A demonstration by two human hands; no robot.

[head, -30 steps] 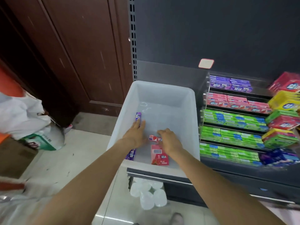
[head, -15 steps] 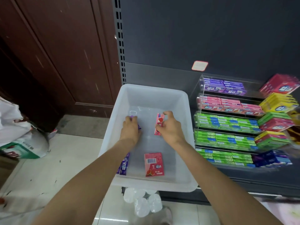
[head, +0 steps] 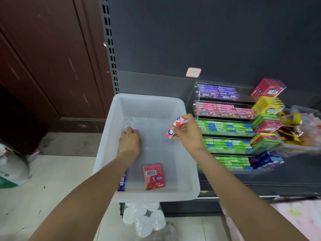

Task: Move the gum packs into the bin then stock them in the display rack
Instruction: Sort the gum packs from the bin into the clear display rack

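- Above the right half of the white bin (head: 189, 171), my right hand (head: 188, 134) pinches a slim pink gum pack (head: 174, 127) between thumb and fingertips; the pack is tilted, its upper end toward the far right corner, and it hangs clear of the bin floor.
- Just beyond that hand, past the bin's right wall, stands the clear display rack (head: 224, 122), its tiers filled with purple, pink and green packs.
- My left hand (head: 129, 141) is down inside the bin near the middle of the floor, toward the far wall, fingers curled over a purple gum pack (head: 135, 130); only a small end of it shows past my fingertips.
- A wide pink pack (head: 153, 176) lies flat, barcode up, near the bin's near edge, well apart from both hands and between my forearms.
- Another purple pack (head: 122, 181) lies against the near left corner of the bin, partly hidden under my left forearm.
- Boxes of gum in red, yellow, green and blue (head: 266, 117) are stacked to the right of the rack.
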